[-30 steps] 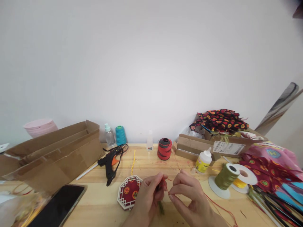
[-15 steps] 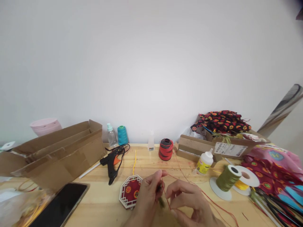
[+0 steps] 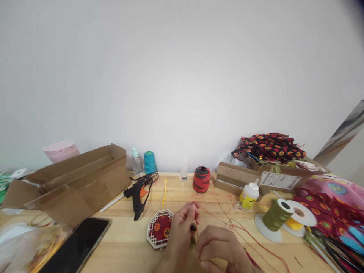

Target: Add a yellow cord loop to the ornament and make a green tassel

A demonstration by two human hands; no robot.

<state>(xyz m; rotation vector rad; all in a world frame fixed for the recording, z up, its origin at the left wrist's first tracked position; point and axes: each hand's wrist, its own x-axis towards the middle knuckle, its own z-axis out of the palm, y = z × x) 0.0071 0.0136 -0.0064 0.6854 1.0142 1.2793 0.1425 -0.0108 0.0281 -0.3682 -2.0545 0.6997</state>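
Low in the middle of the head view, my left hand [image 3: 183, 231] is closed, thumb and fingers pinching a red thread [image 3: 212, 213]. A small dark greenish bundle [image 3: 193, 227] shows just beside its palm, mostly hidden. My right hand [image 3: 220, 248] is curled at the thread's lower stretch, fingertips pinched together. The thread runs on over the table to the right in loose loops. Partly behind my left wrist lies an octagonal pendant [image 3: 159, 229] with a white lattice frame, patterned dark red cloth and a yellow cord [image 3: 164, 195].
A red thread spool [image 3: 201, 180] stands behind my hands. Leftward are a black glue gun [image 3: 138, 195], a phone [image 3: 76, 246] and a cardboard box [image 3: 82, 189]. A glue bottle [image 3: 248, 196], an olive thread spool [image 3: 277, 216] and patterned cloth [image 3: 270, 148] are on the right.
My right hand has moved slightly down and left, closer to my left hand, its fingers more curled. The whole view has shifted a little, so the table things appear farther right.
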